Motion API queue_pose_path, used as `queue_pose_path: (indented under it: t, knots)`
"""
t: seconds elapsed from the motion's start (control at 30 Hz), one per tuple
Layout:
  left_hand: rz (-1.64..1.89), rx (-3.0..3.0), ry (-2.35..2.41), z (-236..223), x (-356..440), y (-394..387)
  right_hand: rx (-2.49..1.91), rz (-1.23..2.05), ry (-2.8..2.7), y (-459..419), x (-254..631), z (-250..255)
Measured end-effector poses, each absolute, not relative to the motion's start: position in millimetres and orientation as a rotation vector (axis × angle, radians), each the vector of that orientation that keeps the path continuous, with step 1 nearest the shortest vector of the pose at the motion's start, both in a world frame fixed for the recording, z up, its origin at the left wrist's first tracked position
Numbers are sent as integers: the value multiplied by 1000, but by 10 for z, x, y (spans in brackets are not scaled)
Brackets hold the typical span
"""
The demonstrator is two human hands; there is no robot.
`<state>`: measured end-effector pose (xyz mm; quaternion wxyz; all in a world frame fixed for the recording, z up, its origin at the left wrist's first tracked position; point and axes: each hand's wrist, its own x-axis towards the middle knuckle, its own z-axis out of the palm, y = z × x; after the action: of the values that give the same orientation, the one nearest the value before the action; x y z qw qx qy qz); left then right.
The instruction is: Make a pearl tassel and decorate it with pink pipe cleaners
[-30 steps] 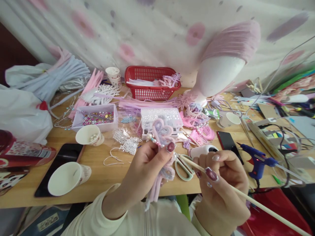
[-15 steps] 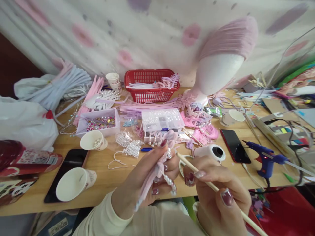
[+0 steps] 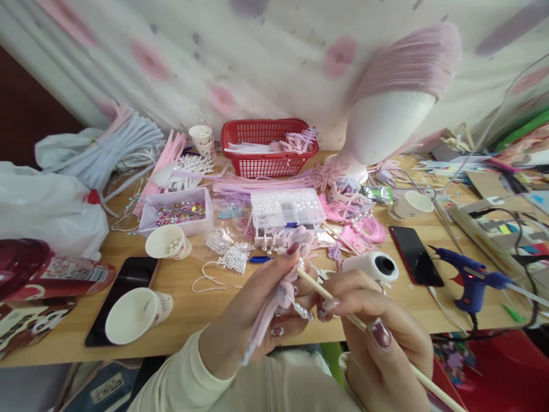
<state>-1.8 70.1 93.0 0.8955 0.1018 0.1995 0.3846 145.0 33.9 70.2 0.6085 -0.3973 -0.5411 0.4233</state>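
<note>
My left hand (image 3: 257, 315) is closed around a pale pink pipe-cleaner ornament (image 3: 281, 289) with a short string of pearl beads (image 3: 302, 310) hanging from it. My right hand (image 3: 381, 343) pinches a thin wooden stick (image 3: 343, 312) between thumb and fingers. The stick's tip touches the ornament just above my left fingers. Both hands hover over the near edge of the wooden table (image 3: 193, 303).
A paper cup (image 3: 135, 315) lies on a black phone (image 3: 122, 300) at left. Bead boxes (image 3: 285, 207), loose pearls (image 3: 227, 252), a red basket (image 3: 268, 146), a white foam head (image 3: 386, 123), a tape roll (image 3: 373, 266), a red phone (image 3: 414, 247) and a blue glue gun (image 3: 469, 280) crowd the table.
The ornament has been lowered and turned from upright to lying along my left palm. My right hand has brought the stick's tip leftward up against it.
</note>
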Motion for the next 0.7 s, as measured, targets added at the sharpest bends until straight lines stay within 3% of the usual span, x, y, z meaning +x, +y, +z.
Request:
queue_pose_path:
  t: [0.33,0.5,0.7]
  knots:
    - [818,306,465,906,-15,668,-757,908,-1368,405,1542,718]
    - [937,829,916,827,-180,758,-657,967,-1255,506,1597,677]
    - [332,1859,1628,920,-511,880,-725,940,-1038,552,1672,595]
